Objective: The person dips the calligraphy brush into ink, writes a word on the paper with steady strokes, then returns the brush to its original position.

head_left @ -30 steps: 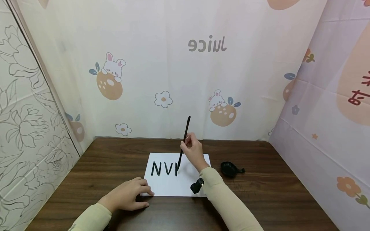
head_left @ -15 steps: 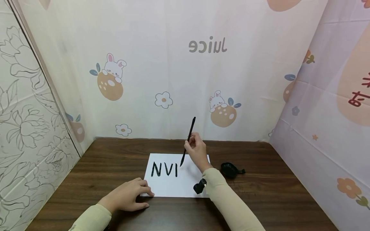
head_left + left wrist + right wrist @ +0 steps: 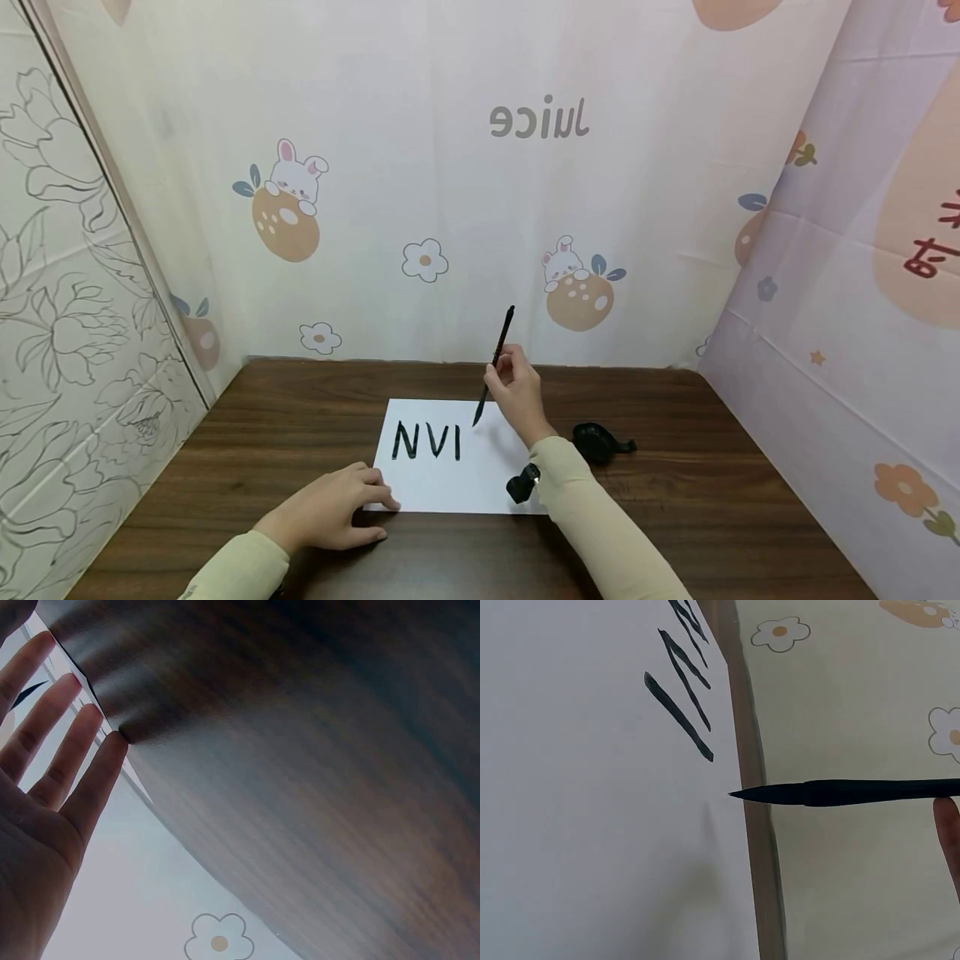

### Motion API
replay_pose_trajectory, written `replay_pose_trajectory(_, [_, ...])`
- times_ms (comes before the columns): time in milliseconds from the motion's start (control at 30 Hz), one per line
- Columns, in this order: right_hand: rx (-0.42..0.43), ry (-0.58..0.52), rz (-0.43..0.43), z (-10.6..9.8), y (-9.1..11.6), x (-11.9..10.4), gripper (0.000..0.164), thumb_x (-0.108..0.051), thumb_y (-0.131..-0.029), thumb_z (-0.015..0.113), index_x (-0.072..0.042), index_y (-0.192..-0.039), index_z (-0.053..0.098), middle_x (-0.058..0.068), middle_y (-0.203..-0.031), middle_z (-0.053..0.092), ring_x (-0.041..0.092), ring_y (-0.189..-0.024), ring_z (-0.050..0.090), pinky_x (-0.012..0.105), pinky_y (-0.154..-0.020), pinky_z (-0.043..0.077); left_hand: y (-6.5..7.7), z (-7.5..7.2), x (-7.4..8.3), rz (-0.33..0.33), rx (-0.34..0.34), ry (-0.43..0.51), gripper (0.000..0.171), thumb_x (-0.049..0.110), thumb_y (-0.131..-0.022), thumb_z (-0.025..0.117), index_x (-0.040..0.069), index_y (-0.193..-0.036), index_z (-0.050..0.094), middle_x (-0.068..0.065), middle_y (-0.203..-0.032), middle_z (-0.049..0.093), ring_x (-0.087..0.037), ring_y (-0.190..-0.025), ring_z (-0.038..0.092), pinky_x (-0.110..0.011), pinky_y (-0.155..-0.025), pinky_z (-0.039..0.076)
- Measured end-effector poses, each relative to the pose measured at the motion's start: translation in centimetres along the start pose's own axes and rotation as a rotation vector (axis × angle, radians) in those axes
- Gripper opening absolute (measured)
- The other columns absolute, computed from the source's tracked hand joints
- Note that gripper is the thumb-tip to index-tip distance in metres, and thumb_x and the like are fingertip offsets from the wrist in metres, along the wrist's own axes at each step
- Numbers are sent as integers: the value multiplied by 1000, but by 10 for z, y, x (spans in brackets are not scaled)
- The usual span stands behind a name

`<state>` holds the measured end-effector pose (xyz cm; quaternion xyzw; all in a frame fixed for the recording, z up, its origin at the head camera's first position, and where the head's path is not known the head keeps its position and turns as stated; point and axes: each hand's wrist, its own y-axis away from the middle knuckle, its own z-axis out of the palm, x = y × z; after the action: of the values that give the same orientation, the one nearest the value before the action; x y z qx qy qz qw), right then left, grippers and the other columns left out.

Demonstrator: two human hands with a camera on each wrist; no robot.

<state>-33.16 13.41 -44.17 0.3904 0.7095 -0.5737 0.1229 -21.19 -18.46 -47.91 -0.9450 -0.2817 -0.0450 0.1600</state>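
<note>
My right hand (image 3: pixel 517 390) pinches a dark writing brush (image 3: pixel 495 360) by its handle over the white paper (image 3: pixel 457 487). In the right wrist view the pointed tip of the brush (image 3: pixel 840 793) hangs apart from the sheet, right of the last stroke. Black painted marks on the paper read N, V and a single upright stroke (image 3: pixel 457 442). My left hand (image 3: pixel 330 507) lies at the sheet's lower left corner, fingertips on the paper and thumb on the table. In the left wrist view its fingers (image 3: pixel 90 784) are spread and fairly straight.
A small black ink dish (image 3: pixel 595 442) with a short handle stands right of the paper on the dark wooden table (image 3: pixel 705 492). Patterned cloth (image 3: pixel 465 183) hangs behind the table and along its sides. A small black wrist camera (image 3: pixel 520 485) sits at my right cuff.
The brush tip has lifted off the bottom of the third mark. My right hand has moved right and slightly away with the brush. My left hand stays put.
</note>
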Motion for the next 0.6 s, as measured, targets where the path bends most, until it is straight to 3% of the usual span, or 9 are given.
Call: replay_pose_trajectory(600, [7, 9, 17, 6, 5, 5, 21, -3, -92, 65, -9, -108, 54, 2, -87, 57, 16, -81, 60, 25, -62, 52, 0, 1, 0, 2, 6, -9, 24, 35, -85, 78, 28, -107, 74, 15, -103, 59, -6, -93, 53, -28, -78, 51])
